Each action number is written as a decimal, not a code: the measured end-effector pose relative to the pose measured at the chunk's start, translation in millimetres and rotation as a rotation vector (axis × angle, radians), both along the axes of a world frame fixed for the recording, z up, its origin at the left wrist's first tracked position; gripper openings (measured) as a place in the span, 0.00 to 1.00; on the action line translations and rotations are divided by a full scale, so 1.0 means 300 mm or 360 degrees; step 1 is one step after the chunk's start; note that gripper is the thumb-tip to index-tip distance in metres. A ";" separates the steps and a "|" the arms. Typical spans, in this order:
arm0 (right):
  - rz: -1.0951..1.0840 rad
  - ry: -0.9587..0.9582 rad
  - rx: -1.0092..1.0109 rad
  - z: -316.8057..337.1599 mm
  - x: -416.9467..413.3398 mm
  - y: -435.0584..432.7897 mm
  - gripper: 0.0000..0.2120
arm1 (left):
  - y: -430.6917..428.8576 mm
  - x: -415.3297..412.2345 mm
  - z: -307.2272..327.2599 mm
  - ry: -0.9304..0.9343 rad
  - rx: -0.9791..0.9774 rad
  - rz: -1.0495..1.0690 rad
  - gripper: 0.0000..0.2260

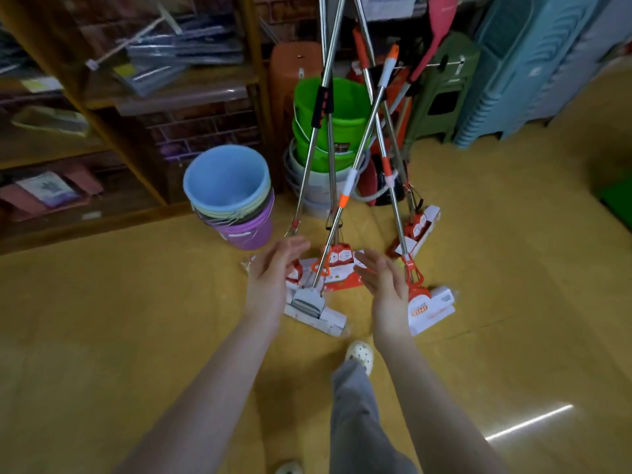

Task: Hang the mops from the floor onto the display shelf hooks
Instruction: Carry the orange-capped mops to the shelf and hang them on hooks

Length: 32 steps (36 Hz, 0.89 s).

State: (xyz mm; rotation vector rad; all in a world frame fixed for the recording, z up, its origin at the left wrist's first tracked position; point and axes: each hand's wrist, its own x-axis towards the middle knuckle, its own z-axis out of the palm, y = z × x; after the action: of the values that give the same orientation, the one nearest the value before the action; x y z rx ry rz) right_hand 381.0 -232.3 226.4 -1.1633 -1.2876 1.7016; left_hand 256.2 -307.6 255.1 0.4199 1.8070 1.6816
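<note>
Several sponge mops stand on the yellow floor with metal handles leaning up and away toward the top of the view. The nearest mop head [313,307] is grey and white; its handle [359,159] has orange and white sleeves. Another boxed orange mop head [432,307] lies to the right, and a third one [419,230] sits further back. My left hand [273,271] and my right hand [384,285] reach forward, palms facing each other, fingers straight, on either side of the nearest handle's lower end. Neither touches a mop. No shelf hooks are visible.
A stack of buckets with a blue one on top [229,193] stands left of the mops. Green buckets [328,124] sit behind them. A wooden shelf [113,104] with packaged goods fills the left. Plastic stools [444,90] and blue crates [523,63] stand at the back right.
</note>
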 end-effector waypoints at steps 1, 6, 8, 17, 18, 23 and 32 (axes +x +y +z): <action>0.0007 0.0007 -0.0019 -0.015 -0.031 0.066 0.12 | 0.062 -0.029 -0.014 -0.0007 -0.0004 0.0021 0.10; 0.0038 0.0021 -0.0143 -0.057 -0.175 0.389 0.13 | 0.393 -0.138 -0.050 -0.0126 -0.0066 0.0062 0.11; 0.0050 0.0020 -0.0142 -0.060 -0.224 0.490 0.13 | 0.511 -0.174 -0.053 -0.0076 -0.0111 0.0051 0.11; -0.0016 -0.0010 -0.0221 -0.179 -0.402 0.863 0.12 | 0.893 -0.368 -0.164 -0.0066 -0.0142 -0.0067 0.09; -0.0034 -0.0016 -0.0235 -0.206 -0.423 0.892 0.12 | 0.925 -0.393 -0.192 -0.0070 -0.0157 -0.0093 0.08; -0.0116 -0.0109 -0.0276 -0.388 -0.537 1.040 0.13 | 1.106 -0.540 -0.411 -0.0026 -0.0268 -0.0263 0.10; -0.0181 -0.0163 -0.0329 -0.741 -0.714 1.251 0.14 | 1.408 -0.678 -0.831 0.0025 -0.0425 -0.0557 0.03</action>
State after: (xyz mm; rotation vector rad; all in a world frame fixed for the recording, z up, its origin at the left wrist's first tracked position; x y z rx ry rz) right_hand 166.7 142.9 4.1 -1.4326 -1.1011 1.7412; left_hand 52.9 114.9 5.9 0.5927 1.8148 1.1862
